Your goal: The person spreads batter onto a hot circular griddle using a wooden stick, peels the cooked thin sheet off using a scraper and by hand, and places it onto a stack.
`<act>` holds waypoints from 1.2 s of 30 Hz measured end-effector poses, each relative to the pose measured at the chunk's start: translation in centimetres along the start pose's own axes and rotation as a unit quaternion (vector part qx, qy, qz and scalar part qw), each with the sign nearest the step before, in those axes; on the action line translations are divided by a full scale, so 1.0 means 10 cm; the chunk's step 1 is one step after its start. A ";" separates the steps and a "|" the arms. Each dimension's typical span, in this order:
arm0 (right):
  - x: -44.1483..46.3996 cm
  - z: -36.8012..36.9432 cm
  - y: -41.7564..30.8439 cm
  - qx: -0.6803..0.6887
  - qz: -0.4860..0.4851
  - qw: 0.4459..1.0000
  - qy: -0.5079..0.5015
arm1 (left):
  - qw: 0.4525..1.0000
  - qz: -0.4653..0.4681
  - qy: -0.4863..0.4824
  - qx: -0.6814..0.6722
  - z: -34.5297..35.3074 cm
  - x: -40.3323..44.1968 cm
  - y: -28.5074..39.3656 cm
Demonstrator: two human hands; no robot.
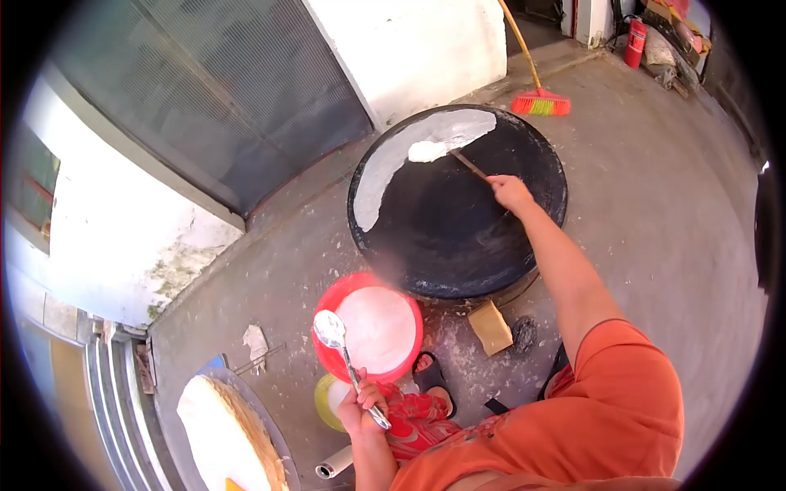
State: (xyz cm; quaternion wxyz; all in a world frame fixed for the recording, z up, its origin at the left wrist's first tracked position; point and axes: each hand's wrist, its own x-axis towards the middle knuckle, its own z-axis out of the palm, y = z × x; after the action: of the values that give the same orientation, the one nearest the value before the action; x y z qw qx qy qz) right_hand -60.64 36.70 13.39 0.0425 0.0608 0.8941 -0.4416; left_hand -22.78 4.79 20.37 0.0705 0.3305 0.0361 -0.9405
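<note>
Far left: pale stacked sheets (225, 434) on round board (255, 396). Your left hand (360, 405): fingers closed around handle of metal ladle (330, 330), white-coated bowl over rim of red basin (416, 331) holding white mixture (378, 326). Round black griddle (450, 225) beyond, white layer (389, 168) along its far-left edge. Your right hand (512, 195): fingers wrapped around spreader (470, 164) handle, tip at white lump (426, 152) on griddle. Far right: red cylinder (634, 45), any lettering too small to read.

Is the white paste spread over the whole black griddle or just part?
Just part: paste covers an upper-left band of the griddle; the rest shows bare black.
</note>
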 end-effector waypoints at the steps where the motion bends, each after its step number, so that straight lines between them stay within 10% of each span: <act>1: 0.04 0.14 0.04 -0.002 -0.018 1.000 -0.011 | 1.000 0.002 0.002 -0.002 0.00 0.00 0.00; 6: -0.53 -0.38 -0.22 -0.102 -0.022 0.994 -0.026 | 1.000 0.006 0.009 0.005 -0.01 -0.02 0.03; 9: -0.38 -0.44 0.30 -0.042 0.081 0.985 0.148 | 1.000 0.004 0.008 0.014 -0.03 -0.04 0.02; 15: -0.35 0.31 0.04 -0.027 -0.118 0.992 -0.045 | 1.000 -0.006 -0.003 0.013 -0.05 -0.02 0.03; 19: -0.33 0.06 -0.13 -0.014 -0.021 0.999 0.032 | 1.000 0.001 -0.004 0.011 -0.07 -0.03 0.03; 26: -0.52 -0.12 0.00 0.004 -0.141 0.980 -0.140 | 1.000 0.004 -0.011 0.012 -0.04 -0.07 0.02; 29: -0.57 -0.22 0.32 -0.030 -0.013 0.996 0.087 | 1.000 0.008 -0.012 0.024 -0.09 -0.07 0.04; 36: -0.81 0.21 -0.16 -0.021 -0.139 0.981 -0.130 | 1.000 -0.001 -0.018 0.018 -0.10 -0.06 0.05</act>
State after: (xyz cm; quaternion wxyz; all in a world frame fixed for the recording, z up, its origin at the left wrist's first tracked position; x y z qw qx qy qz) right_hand -52.85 33.53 14.43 0.0982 -0.1231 0.8896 -0.4288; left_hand -21.63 4.46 19.97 0.0646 0.3151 0.0185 -0.9467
